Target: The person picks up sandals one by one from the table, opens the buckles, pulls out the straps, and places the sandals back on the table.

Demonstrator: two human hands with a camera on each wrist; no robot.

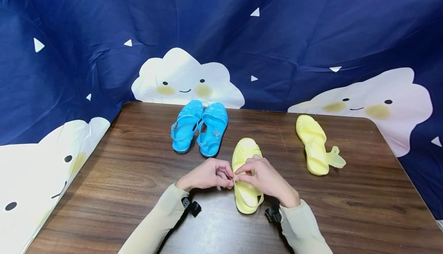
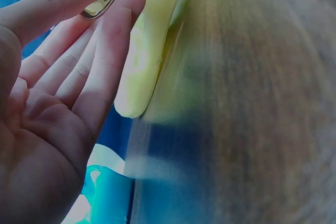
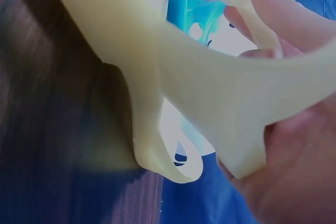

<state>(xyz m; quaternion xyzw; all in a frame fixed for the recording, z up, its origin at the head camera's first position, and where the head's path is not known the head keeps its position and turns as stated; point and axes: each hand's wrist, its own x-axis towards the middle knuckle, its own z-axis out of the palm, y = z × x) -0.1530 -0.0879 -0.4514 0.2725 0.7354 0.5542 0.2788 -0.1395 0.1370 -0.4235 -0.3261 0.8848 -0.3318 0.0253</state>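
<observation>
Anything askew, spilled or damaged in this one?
One oddity: the yellow sandal on the right has its strap sticking out sideways, apparently unfastened, while the blue sandals have straps looped around their heel ends. No spill or clear damage shows.

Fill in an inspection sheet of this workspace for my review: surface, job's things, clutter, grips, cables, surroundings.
Surface: brown wood-grain table.
Job's things: near yellow sandal, toe pointing away from the person, with a shiny-framed buckle and a strap.
Clutter: two blue sandals side by side toward the back; far yellow sandal at the right, a strap sticking out sideways.
Grips: left grip pinches the buckle; right grip pinches the strap; black wrist devices at both cuffs.
Cables: nothing seen.
Surroundings: dark blue cloth behind the table, printed with white clouds and triangles.
</observation>
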